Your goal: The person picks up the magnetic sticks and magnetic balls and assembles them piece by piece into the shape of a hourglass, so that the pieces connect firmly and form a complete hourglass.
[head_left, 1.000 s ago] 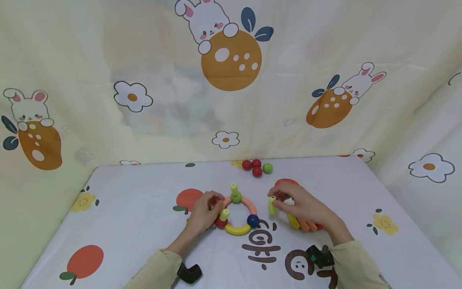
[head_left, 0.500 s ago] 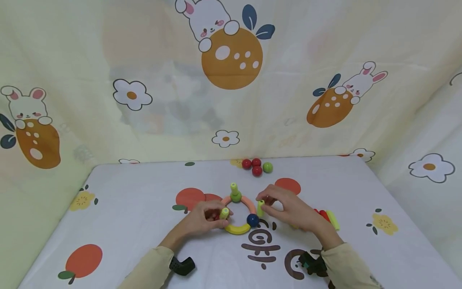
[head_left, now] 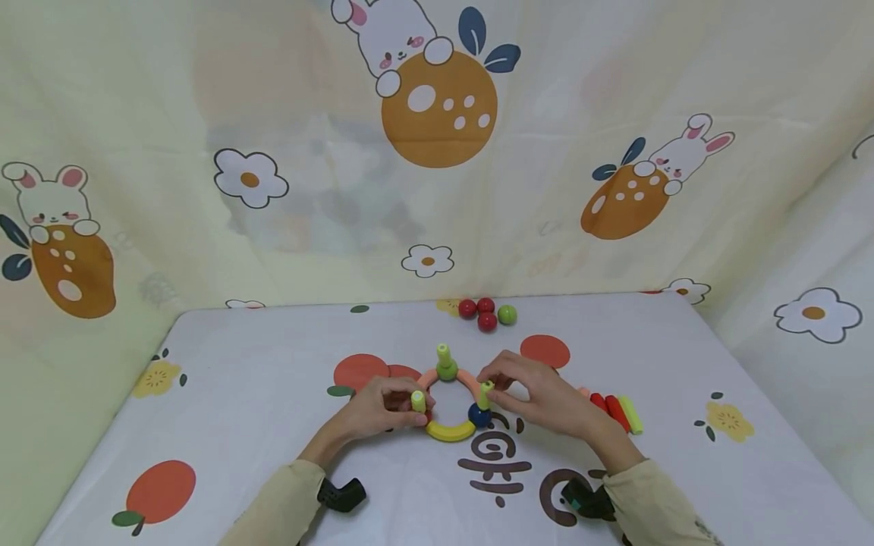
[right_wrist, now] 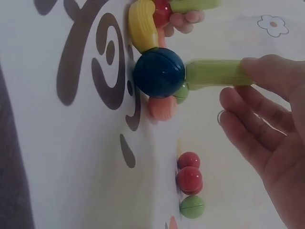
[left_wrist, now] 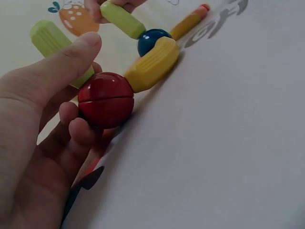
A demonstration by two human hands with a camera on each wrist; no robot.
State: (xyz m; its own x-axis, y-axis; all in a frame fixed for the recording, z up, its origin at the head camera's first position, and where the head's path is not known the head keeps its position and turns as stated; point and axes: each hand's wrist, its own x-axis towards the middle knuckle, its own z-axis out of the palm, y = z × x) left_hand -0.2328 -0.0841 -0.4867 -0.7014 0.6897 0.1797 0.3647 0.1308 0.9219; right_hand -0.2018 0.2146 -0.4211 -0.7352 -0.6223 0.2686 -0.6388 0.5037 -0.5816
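Note:
On the table lies a ring of curved pieces and balls: a yellow curved piece, a blue ball, a green ball, a red ball and orange curved pieces. My left hand holds the red ball, thumb along the light green stick standing on it. Thumb and fingers of my right hand pinch the top of another light green stick, its lower end at the blue ball. A third light green stick stands upright on the green ball.
Three red balls and a loose green ball sit near the back edge. Right of my right hand lie red sticks and a light green stick, with other pieces partly hidden behind the hand.
My right hand has carried its light green stick left to the blue ball. My left hand has shifted its grip around the red ball and its stick.

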